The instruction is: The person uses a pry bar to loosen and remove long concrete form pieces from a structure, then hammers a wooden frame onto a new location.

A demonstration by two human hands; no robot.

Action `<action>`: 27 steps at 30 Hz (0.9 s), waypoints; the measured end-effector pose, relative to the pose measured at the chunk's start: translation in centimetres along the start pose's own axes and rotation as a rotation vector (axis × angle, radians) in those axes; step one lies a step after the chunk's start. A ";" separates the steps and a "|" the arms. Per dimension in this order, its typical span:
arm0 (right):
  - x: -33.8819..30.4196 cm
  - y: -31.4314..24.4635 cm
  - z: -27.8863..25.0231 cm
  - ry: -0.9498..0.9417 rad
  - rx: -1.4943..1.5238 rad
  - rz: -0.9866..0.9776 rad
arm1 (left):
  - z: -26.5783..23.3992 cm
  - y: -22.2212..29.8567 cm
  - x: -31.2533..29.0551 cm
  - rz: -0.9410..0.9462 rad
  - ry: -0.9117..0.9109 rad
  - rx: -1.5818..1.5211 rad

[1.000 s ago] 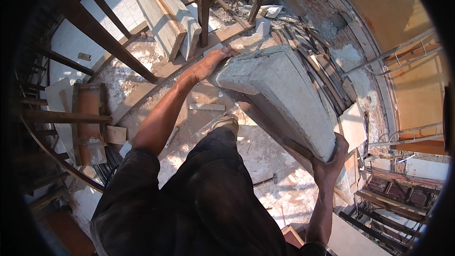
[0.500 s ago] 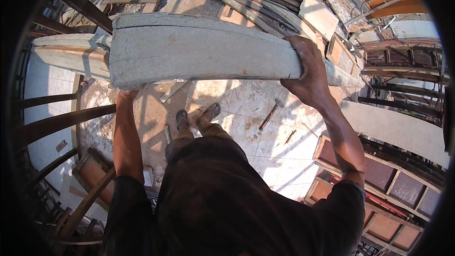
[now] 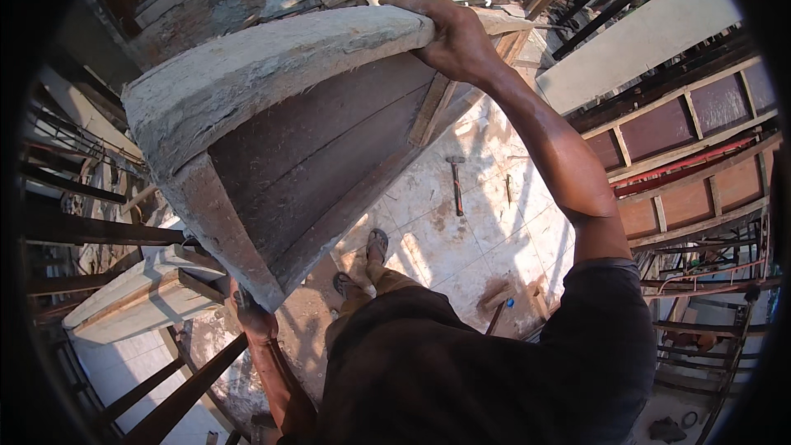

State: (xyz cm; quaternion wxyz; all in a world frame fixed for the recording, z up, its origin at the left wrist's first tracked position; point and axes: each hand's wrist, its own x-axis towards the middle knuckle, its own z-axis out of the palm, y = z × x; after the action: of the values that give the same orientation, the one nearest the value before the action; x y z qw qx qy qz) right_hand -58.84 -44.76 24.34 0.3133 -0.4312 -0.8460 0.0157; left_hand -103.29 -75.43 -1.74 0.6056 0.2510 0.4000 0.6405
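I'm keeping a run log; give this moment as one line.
left hand holds panel by near corner | right hand grips its far edge | hammer on tiled floor

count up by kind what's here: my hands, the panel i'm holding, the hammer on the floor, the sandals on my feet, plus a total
Hands: 2, left hand and right hand
Framed panel: 1, held in both
Hammer: 1, on the floor
Sandals: 2, one per foot
Total: 6
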 end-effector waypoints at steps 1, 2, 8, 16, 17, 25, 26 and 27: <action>0.3 0.6 -1.9 -0.011 -0.027 0.059 | 4.4 2.1 0.4 0.006 0.022 0.030; 1.1 0.4 -4.2 -0.020 -0.053 0.118 | 7.0 3.4 0.5 0.075 0.007 0.069; 8.2 -1.7 -16.0 0.113 -0.056 0.511 | 19.0 11.1 1.0 0.419 -0.367 0.336; 16.7 13.1 -27.8 0.292 -0.707 0.460 | 35.6 14.2 5.4 1.720 -0.474 0.574; 16.0 13.4 -28.3 0.308 -0.714 0.488 | 36.9 15.5 5.4 1.761 -0.508 0.613; 2.4 14.1 -32.1 0.443 -0.591 0.564 | 51.3 20.2 9.8 2.159 -0.866 0.294; 0.7 13.8 -32.3 0.461 -0.558 0.558 | 53.1 20.1 9.9 2.168 -0.951 0.172; -0.6 13.6 -32.3 0.481 -0.524 0.548 | 54.9 19.4 9.6 2.114 -0.989 0.063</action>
State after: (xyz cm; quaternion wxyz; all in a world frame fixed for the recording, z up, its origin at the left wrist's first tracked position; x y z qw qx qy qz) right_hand -31.27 -44.56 45.94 0.3654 -0.6957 -0.5789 -0.2175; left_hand -71.54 -53.52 42.99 -0.1462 0.6962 -0.2720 0.6480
